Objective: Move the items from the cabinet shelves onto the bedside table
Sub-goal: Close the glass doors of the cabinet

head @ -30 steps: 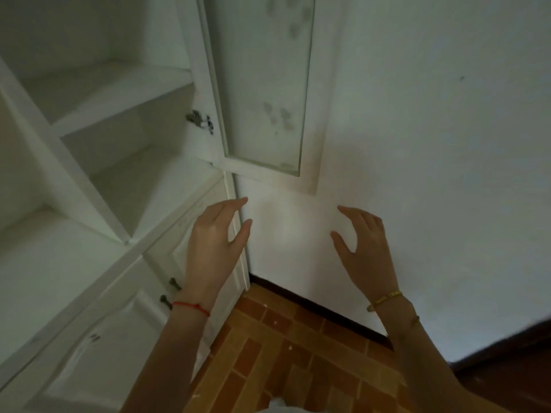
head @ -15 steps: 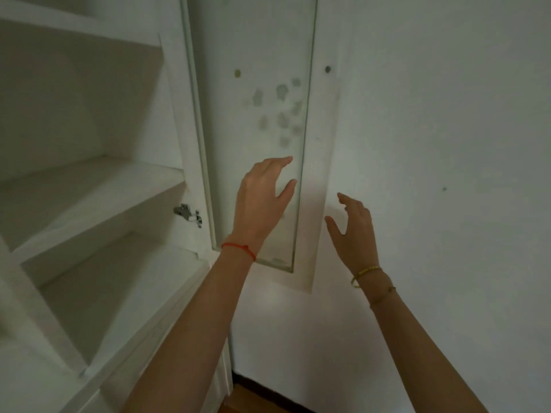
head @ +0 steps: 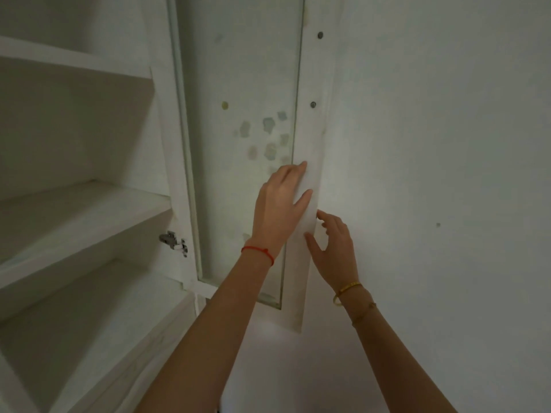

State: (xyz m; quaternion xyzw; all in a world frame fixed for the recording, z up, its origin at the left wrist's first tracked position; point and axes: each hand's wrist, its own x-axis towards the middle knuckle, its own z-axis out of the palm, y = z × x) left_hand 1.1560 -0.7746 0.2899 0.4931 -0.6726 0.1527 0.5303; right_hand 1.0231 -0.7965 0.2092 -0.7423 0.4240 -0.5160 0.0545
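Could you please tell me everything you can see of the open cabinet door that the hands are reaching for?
The cabinet door is a white painted frame around a tall cloudy glass panel marked with faded greenish patches. It stands swung open against the white wall. A metal hinge joins it to the cabinet, and two small round fittings sit on its outer stile. The left hand lies over the glass and stile; the right hand curls at the door's outer edge.
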